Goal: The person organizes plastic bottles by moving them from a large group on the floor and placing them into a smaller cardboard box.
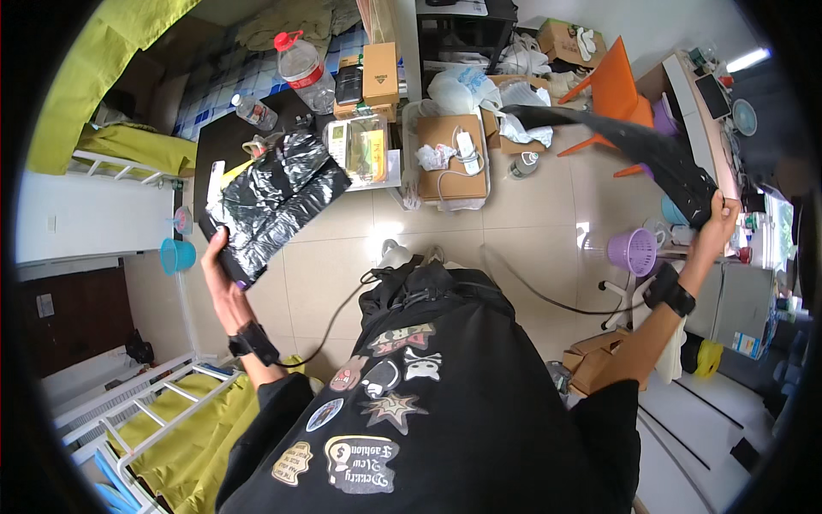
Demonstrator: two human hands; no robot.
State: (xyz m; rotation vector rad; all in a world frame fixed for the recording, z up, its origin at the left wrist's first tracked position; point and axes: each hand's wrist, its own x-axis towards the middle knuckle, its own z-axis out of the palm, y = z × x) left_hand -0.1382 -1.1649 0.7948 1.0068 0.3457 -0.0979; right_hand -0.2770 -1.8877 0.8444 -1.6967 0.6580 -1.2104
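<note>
My left hand grips the lower left corner of a flat bundle of shiny black plastic, its thumb lying over the edge. The bundle is creased and tilted, in front of a dark table. Out to the right, my right hand holds one end of a long, dark, flattened strip that looks like a black plastic bag. The strip stretches up and leftward past an orange chair; its far end hangs near white plastic bags. Both wrists wear black bands with cables.
A large plastic bottle and cardboard boxes stand on the table. Beyond my feet, a carton with a power strip rests on a clear bin. A small bottle and a purple basket stand on the tiled floor. Ladder rails are at lower left.
</note>
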